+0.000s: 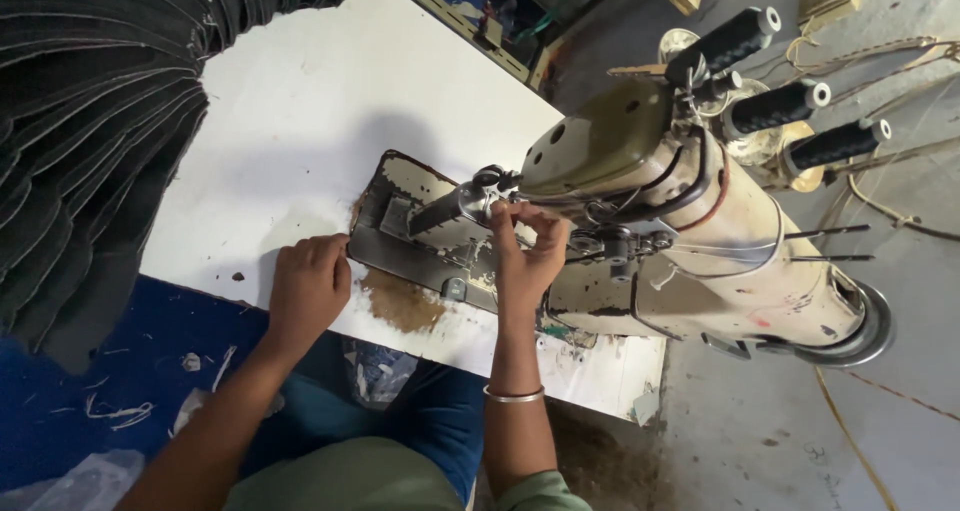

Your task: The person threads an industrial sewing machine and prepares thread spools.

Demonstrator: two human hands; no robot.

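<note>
A worn cream sewing machine (700,231) stands on a white table (320,101). My right hand (525,256) is raised at the needle area, with fingertips pinched near the metal needle bar and presser parts (480,196); what it pinches is too fine to see. My left hand (308,286) rests on the table with curled fingers touching the left edge of the machine's worn metal bed plate (420,236). A metal bangle (515,395) sits on my right wrist.
A tall stack of dark folded fabric (90,121) fills the left side. Three black thread cones (790,106) stand on the machine's right end. Blue cloth (110,371) with thread scraps lies below the table edge. Concrete floor (900,371) lies to the right.
</note>
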